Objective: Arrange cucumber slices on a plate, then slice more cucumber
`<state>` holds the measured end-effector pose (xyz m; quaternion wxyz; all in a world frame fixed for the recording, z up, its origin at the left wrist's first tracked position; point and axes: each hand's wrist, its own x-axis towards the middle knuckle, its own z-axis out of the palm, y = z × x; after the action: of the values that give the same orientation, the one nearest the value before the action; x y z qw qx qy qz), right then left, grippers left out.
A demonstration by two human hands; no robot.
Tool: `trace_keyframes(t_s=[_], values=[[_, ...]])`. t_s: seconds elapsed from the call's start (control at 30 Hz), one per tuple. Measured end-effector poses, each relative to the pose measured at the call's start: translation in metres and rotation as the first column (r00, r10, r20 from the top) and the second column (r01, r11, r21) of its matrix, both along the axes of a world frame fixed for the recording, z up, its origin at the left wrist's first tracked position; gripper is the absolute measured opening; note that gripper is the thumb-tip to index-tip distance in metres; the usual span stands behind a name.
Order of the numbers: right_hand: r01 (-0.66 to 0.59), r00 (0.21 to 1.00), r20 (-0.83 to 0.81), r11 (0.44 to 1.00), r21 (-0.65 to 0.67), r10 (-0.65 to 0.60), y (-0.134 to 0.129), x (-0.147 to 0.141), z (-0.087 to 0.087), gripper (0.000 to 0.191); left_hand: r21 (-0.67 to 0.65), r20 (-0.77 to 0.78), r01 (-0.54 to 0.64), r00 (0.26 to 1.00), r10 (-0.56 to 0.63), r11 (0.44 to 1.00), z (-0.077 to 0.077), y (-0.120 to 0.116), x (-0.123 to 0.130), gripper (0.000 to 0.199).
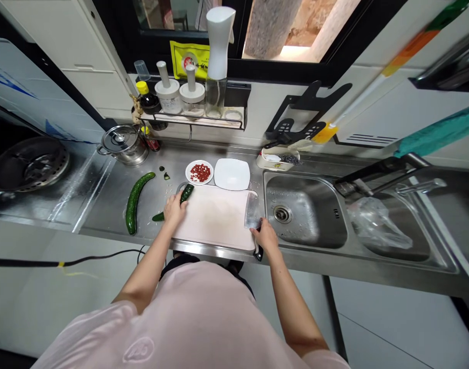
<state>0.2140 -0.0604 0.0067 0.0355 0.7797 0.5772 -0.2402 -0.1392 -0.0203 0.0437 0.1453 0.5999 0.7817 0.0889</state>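
My left hand is wrapped round a dark green cucumber at the left edge of the white cutting board; a green end sticks out on the hand's other side. At the board's right edge lies a cleaver with a wide blade, and my right hand has its fingers closed at the blade's near end, by the black handle. Another long cucumber rests on the steel counter to the left. Behind the board stand a plate of chopped red pieces and a bare white square plate.
A lidded pot and a wok are at the left. To the right are a sink, a container of utensils and a plastic bag. A condiment shelf hangs behind the counter.
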Motion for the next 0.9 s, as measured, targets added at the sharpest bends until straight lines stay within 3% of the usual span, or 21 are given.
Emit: trace_keyframes(t_s=[0.37, 0.63, 0.9], values=[[0.019, 0.999, -0.029, 1.000, 0.022, -0.018, -0.002, 0.007, 0.001, 0.061, -0.053, 0.044, 0.327, 0.945, -0.325, 0.944, -0.001, -0.022, 0.032, 0.051], [0.043, 0.995, -0.093, 0.997, 0.062, -0.037, -0.005, 0.016, -0.002, 0.060, -0.017, 0.044, 0.427, 0.904, -0.426, 0.904, -0.010, -0.028, 0.038, 0.050], [0.029, 0.993, -0.117, 0.995, 0.096, -0.017, -0.004, 0.014, 0.001, 0.057, -0.074, 0.016, 0.469, 0.883, -0.469, 0.880, -0.015, -0.029, 0.039, 0.050]])
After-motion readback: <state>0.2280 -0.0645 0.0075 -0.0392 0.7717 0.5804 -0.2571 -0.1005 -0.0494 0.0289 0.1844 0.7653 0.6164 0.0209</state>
